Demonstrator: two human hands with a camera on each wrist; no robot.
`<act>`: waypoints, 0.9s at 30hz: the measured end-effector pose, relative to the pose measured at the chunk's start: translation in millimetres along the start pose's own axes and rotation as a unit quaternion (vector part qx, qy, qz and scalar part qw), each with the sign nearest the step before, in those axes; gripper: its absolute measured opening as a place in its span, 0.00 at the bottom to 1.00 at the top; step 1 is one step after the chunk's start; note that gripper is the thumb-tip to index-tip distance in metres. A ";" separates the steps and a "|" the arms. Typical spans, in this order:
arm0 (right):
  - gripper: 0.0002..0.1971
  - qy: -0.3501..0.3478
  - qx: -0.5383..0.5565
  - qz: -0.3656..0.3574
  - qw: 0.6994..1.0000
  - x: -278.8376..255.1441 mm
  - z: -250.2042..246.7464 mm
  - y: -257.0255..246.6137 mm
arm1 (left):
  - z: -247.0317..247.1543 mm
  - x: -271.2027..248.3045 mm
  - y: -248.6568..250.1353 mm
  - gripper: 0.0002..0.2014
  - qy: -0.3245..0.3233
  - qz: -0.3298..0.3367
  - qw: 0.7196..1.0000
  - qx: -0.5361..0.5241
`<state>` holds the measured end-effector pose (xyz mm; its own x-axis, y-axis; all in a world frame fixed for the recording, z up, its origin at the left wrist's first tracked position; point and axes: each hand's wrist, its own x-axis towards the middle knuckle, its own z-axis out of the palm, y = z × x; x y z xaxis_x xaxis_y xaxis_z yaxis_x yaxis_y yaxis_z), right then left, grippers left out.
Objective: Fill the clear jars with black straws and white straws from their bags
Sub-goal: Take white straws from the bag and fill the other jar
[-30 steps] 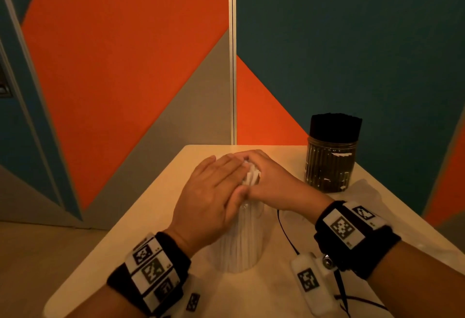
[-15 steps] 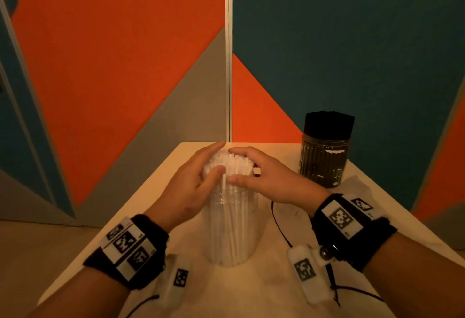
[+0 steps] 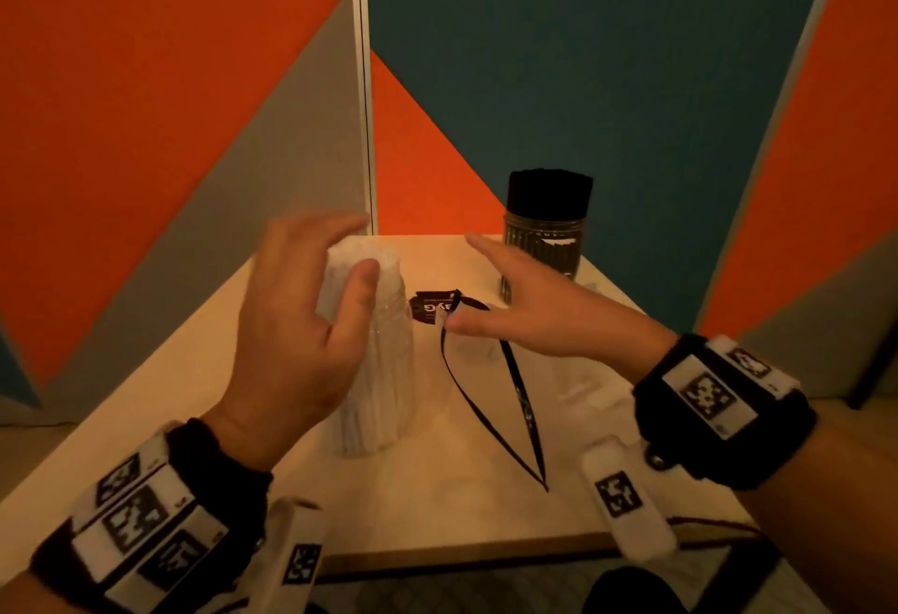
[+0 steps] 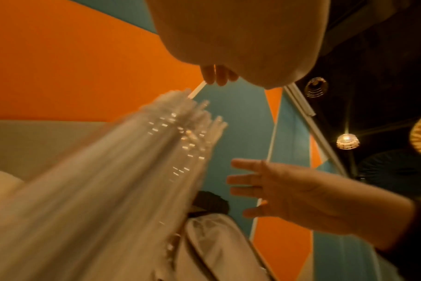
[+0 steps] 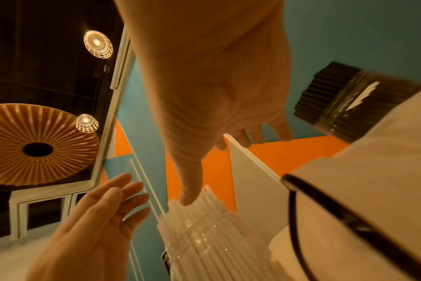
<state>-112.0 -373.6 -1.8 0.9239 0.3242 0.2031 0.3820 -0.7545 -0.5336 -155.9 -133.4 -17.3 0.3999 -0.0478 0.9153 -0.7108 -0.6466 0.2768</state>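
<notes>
Looking down, you see these things:
Your left hand [image 3: 291, 322]: it is by the jar of white straws [image 3: 371, 361], at 9 o'clock from it. Your fingers are loose and spread. Your thumb [image 3: 359, 293] is at the front of the straw tops. From this view you cannot tell if it touches them. The grip holds nothing.
Your right hand [image 3: 539, 307]: it is flat in the air, at 3 o'clock from the white jar, apart from it. The fingers are straight and a bit spread. The grip holds nothing.
White straws [image 5: 202, 207]: they stand up in the clear jar, packed tight, and stick out over the rim. In the left wrist view one white straw [image 4: 198, 90] pokes up higher than the rest.
Black straws [image 3: 549, 188]: they stand in the other clear jar [image 3: 542, 249], far back at 1 o'clock on the tabletop [image 3: 461, 506], near the wall. They stick out over its rim too.
Black tag [image 3: 435, 307]: it lies flat on the tabletop between the two jars, with a black cord [image 3: 522, 395] looped toward you.
Clear bag [image 3: 588, 390]: it lies crumpled on the tabletop under your right hand.
Wall: orange, teal and grey panels [image 3: 146, 79] stand behind the tabletop.
</notes>
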 end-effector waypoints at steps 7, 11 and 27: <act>0.70 -0.078 -0.059 0.212 0.973 -69.7 54.0 48.6 | 67.7 -9.6 34.2 0.14 -0.319 -0.167 0.933 0.026; 0.68 -0.102 -0.160 0.277 0.942 -87.2 75.2 67.1 | 107.4 -17.3 28.6 0.16 -0.518 -0.117 0.842 0.099; 0.23 -0.046 -0.122 0.183 0.975 -98.4 73.1 100.5 | 200.4 -14.8 30.3 0.25 -0.668 -0.125 0.731 0.064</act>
<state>-166.0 -439.6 -135.4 0.9978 0.0498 -0.0443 0.0316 -0.9385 -0.3440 -67.4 -304.8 -81.2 0.7772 -0.5613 -0.2845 -0.4929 -0.8240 0.2793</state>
